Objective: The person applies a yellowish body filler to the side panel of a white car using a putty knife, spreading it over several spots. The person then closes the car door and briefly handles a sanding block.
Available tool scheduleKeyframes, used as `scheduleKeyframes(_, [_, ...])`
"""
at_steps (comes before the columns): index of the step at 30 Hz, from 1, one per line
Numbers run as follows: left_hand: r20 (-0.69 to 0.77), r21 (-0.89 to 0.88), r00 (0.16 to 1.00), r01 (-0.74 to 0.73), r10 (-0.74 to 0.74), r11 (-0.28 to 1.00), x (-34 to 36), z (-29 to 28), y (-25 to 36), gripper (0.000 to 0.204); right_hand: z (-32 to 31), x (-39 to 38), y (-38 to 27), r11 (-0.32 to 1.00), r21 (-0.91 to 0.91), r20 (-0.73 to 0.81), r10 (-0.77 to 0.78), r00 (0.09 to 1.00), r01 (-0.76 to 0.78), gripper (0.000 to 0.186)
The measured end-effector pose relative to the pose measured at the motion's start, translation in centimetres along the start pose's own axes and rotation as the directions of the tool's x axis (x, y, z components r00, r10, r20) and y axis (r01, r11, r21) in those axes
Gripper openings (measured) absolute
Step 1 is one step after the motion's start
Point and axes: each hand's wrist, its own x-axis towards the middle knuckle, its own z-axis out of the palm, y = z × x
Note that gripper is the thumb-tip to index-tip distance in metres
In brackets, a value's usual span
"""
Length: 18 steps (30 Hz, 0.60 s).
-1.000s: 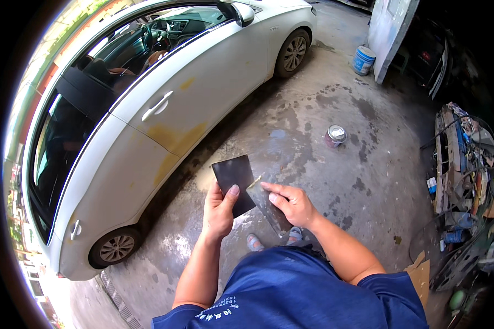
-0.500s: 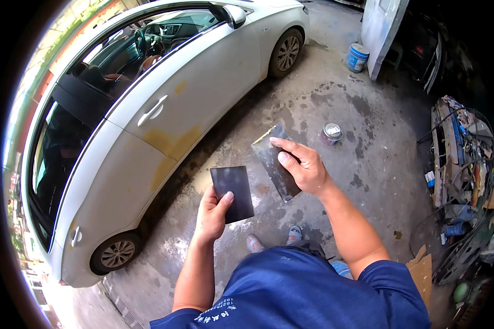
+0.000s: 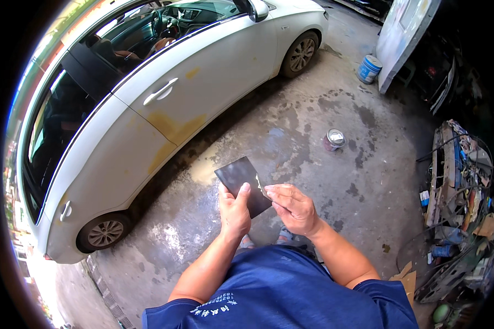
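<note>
My left hand (image 3: 234, 214) is closed on a flat black rectangular plate (image 3: 237, 172), thumb lying on its upper face. Pinched in my right hand (image 3: 295, 209) is a thin putty spreader (image 3: 260, 185), now seen nearly edge-on. Pale yellow paste shows along the spreader's edge. That edge is against or just over the right side of the black plate; contact cannot be made out for certain. To the left stands a white car (image 3: 203, 71), with yellowish filler patches (image 3: 173, 127) on its doors, low and around the seam between them.
A small round tin (image 3: 335, 138) stands on the stained concrete floor (image 3: 313, 164) ahead of my right hand. Farther off, a blue bucket (image 3: 369, 69) sits beside a pale upright panel (image 3: 406, 38). Car parts and cables (image 3: 455, 192) are heaped along the right, near torn cardboard (image 3: 406, 279).
My right hand has come down and left, bringing the spreader from apart to the black plate and turning it edge-on. The left hand has shifted slightly right, tilting the plate. The view has shifted too.
</note>
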Motion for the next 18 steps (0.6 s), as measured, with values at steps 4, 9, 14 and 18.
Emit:
scheduleKeyframes(4, [0.075,-0.007,0.997,-0.03,0.03,1.0,0.0,-0.3,-0.4,0.034,-0.7,-0.8,-0.2,1.0,-0.009,0.061,-0.007,0.998,0.007,0.034])
scheduleKeyframes(9, [0.059,-0.05,0.997,0.05,-0.047,0.998,-0.3,-0.6,-1.1,0.035,-1.0,-2.5,0.4,0.999,-0.026,0.103,0.037,0.994,-0.034,0.035])
scheduleKeyframes(14, [0.088,-0.072,0.994,0.067,-0.06,0.995,0.2,-0.9,-0.5,0.036,-1.0,-4.2,0.9,0.99,-0.056,0.104,0.135,0.985,-0.129,0.04])
scheduleKeyframes(18, [0.17,-0.095,0.984,0.075,-0.058,0.993,1.1,-0.6,0.9,0.036,-1.0,-6.3,2.1,0.946,-0.198,0.164,0.29,0.943,-0.256,0.036])
